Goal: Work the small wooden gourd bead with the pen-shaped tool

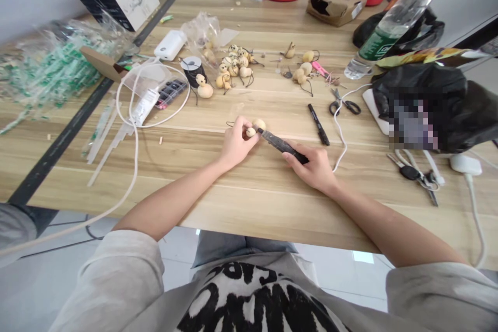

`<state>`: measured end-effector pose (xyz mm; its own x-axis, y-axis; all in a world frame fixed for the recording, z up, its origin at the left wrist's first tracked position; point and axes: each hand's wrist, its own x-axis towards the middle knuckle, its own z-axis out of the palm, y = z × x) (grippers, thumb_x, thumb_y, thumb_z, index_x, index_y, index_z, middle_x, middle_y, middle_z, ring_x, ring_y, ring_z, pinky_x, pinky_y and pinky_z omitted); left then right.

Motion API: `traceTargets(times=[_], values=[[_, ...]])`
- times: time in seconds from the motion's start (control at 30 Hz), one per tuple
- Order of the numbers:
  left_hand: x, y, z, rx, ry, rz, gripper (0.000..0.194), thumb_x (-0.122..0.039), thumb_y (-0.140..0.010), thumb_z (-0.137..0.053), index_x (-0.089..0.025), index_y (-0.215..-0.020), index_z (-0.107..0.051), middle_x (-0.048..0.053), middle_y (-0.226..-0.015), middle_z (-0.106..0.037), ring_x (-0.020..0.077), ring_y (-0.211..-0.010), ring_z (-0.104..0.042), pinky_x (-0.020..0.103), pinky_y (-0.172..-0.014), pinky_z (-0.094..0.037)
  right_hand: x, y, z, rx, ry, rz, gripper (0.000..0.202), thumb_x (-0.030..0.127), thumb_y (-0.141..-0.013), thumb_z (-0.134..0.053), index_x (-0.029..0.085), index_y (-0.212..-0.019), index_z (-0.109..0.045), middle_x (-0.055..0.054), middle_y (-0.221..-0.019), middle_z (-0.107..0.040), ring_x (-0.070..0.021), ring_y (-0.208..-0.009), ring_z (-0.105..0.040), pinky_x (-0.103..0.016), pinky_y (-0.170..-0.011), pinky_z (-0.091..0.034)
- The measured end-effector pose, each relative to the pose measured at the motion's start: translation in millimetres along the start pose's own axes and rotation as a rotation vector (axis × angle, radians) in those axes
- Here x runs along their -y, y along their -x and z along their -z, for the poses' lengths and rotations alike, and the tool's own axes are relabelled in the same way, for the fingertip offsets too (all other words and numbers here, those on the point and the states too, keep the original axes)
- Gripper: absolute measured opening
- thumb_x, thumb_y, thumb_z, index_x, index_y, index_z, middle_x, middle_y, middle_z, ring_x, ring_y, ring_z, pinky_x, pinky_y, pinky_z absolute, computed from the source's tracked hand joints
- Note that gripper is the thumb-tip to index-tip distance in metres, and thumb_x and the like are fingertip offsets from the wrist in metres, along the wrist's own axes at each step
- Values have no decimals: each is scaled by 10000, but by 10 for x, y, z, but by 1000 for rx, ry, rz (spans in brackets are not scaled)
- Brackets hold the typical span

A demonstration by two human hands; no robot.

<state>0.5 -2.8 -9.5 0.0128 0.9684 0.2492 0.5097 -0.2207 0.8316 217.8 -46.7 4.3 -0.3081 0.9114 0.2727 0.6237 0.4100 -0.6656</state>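
Observation:
My left hand (pixel 239 141) is closed, pinching a small pale gourd (pixel 259 124) near the middle of the table. A thin dark cord loop sticks out left of those fingers. My right hand (pixel 311 163) is wrapped round a long, worn dark-grey tool (pixel 282 145); its exact kind is unclear. The tool's narrow tip is at the gourd, beside my left fingertips; whether it touches is too small to tell. Beyond my hands lies a pile of similar little gourds (pixel 233 67) with black cords. One gourd with a drawn face (pixel 204 88) stands nearer, beside a black cord spool (pixel 193 70).
Right of my hands lie a black marker (pixel 319 124), scissors (pixel 344 104) and a white cable (pixel 340 132). Further right are keys (pixel 414 172), a black plastic bag (pixel 428 80) and a clear bottle (pixel 373 44). Plastic-wrapped green-and-white items (pixel 58 62) and a looped white cable (pixel 136 155) occupy the left.

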Motion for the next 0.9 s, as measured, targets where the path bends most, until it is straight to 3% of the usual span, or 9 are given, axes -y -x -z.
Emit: traceTargets(times=[0.17,0.33,0.53,0.73,0.9], values=[[-7,1,2,7,15,-5,276,-326,-736,-683,-207,-821,-450,-35,-684,-590,103,-604,-553,241,-613,-425,-7,1,-3,-47,-17,-23,388,391,-880,-523,180,-1175,-664,-53,-901,-745,-216,-732,-687,-309,-676,-524],[-16,2,10,12,16,5,255,-293,-742,-672,-205,-824,-447,-31,-705,-600,101,-614,-554,239,-617,-425,-1,3,2,0,13,3,384,372,-879,-526,193,-1192,-657,-38,-820,-742,-205,-672,-672,-301,-627,-512],[-1,5,7,13,7,-13,274,-328,-743,-681,-205,-829,-452,-30,-696,-598,104,-612,-561,239,-606,-422,-23,-10,-6,-76,-23,-11,372,358,-873,-539,156,-1155,-676,-70,-991,-742,-234,-837,-697,-311,-733,-527],[-9,0,7,15,2,18,263,-309,-742,-671,-205,-832,-447,-37,-682,-593,106,-606,-563,239,-604,-422,1,-5,6,5,-4,-2,394,345,-873,-541,141,-1190,-657,-57,-842,-746,-209,-709,-684,-292,-637,-503],[3,1,4,12,4,-1,278,-333,-736,-681,-206,-827,-450,-31,-706,-603,108,-623,-571,243,-617,-429,-4,-9,4,-52,-18,-36,382,364,-881,-528,139,-1152,-676,-58,-860,-743,-209,-730,-684,-290,-676,-510]])
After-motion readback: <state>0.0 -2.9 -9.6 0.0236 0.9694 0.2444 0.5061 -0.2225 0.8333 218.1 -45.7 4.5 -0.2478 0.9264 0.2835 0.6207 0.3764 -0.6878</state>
